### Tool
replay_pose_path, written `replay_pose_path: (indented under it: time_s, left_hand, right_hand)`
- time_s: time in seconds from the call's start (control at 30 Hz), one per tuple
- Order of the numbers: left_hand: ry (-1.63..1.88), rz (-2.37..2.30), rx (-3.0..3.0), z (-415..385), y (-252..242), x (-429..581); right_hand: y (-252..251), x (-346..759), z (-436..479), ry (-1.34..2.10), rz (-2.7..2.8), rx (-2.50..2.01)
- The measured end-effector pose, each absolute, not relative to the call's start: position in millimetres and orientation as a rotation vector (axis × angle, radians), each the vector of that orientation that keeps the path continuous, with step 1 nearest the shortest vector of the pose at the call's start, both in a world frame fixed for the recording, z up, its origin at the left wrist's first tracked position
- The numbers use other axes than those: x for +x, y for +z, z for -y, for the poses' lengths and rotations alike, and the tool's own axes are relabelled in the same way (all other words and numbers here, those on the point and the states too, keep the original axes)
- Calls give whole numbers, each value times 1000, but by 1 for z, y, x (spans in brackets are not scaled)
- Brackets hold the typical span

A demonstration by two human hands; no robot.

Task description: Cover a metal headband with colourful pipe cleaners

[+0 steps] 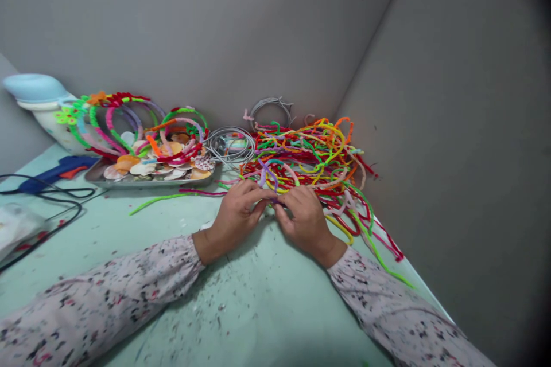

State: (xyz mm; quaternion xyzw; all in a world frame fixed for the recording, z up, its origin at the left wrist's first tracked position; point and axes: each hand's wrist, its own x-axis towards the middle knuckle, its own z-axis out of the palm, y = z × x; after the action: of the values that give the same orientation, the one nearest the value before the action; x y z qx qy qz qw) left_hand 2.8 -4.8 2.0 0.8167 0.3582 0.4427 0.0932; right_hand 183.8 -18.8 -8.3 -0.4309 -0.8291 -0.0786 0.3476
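Observation:
My left hand (239, 212) and my right hand (306, 221) meet just in front of the heap, fingertips pinched close together. Between them is a purple pipe cleaner (270, 173), its curved part rising above the fingers. A teal and pink stretch seems to continue from it, but I cannot tell whether it is the same piece. The ends inside my fingertips are mostly hidden. Right behind my hands lies a tangled heap of pipe cleaners (310, 152) in red, orange, yellow, green and pink.
A metal tray (150, 183) holds seashells (144, 167) and several pipe-cleaner-wrapped hoops (107, 126). Coils of grey wire (231, 146) stand beside it. At left are a blue glue gun (54, 175), its black cable, a white container with a blue lid (37, 89) and a white bag (17, 229).

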Motion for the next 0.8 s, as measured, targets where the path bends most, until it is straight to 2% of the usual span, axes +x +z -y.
replay_pose_path:
  time_s: [0.37, 0.8]
  left_hand:
    - [1358, -979, 2728, 2, 2, -2]
    - [1368, -1042, 2768, 3, 2, -2]
  right_hand:
    - [-8, 184, 19, -253, 2122, -1094]
    - [-8, 184, 19, -366, 2111, -1078]
